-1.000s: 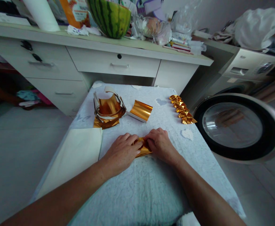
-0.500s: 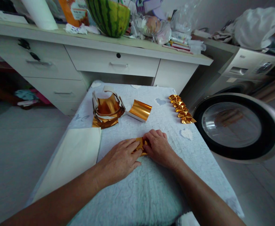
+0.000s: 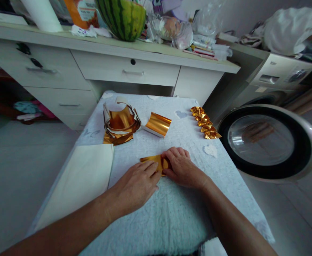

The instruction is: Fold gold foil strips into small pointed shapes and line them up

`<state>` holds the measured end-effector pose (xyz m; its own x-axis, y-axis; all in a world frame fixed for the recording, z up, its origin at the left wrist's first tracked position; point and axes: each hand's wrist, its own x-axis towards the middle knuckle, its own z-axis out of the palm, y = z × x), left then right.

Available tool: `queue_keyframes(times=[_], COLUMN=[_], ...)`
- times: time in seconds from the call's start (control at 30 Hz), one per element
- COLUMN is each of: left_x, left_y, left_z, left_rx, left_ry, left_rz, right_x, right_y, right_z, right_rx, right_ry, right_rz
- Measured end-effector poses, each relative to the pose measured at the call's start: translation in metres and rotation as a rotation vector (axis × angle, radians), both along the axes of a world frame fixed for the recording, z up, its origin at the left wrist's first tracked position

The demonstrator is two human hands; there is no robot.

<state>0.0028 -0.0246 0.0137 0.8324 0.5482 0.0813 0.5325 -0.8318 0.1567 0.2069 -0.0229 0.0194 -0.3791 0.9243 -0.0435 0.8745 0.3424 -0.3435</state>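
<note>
A sheet of shiny gold foil paper [image 3: 153, 159] lies on the cloth-covered table, partly hidden under both hands. My left hand [image 3: 137, 179] rests over its lower left part, fingers stretched out and lying flat on it. At the right end, my right hand [image 3: 183, 167] has its fingers bent over the paper, thumb against a curled part. Farther back lies a curved gold sheet [image 3: 159, 124], apart from both hands. A bundle of curled gold sheets with pale undersides [image 3: 121, 122] stands left of it. Several folded gold foil pieces [image 3: 205, 122] form a row at the right.
A pale folded sheet [image 3: 89, 177] covers the table's left side. Behind the table, a white desk [image 3: 150, 73] carries a cut watermelon [image 3: 122, 17], bags and a white roll [image 3: 42, 14]. The round door [image 3: 268, 142] of a washing machine [image 3: 273, 76] hangs open on the right.
My left hand has slid slightly down and left on the gold foil paper, so more of its upper left edge shows. The right end now looks curled up beside my right thumb.
</note>
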Motion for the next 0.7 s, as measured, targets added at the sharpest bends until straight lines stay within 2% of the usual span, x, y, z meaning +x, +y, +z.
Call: queue_keyframes(times=[0.33, 0.43, 0.57, 0.7], left_x=[0.002, 0.006, 0.011, 0.014], left_y=[-0.003, -0.004, -0.006, -0.004], left_z=[-0.002, -0.004, -0.006, -0.004], left_rx=[-0.04, -0.056, -0.04, -0.013], left_ry=[0.001, -0.036, -0.066, -0.05], left_rz=[-0.005, -0.038, -0.01, -0.028], right_x=[0.007, 0.008, 0.009, 0.005], right_y=[0.012, 0.013, 0.013, 0.016], right_z=[0.002, 0.001, -0.001, -0.004], right_rx=[-0.086, -0.079, -0.066, -0.03], right_ry=[0.109, 0.127, 0.144, 0.175], right_rz=[-0.029, -0.021, -0.014, -0.067])
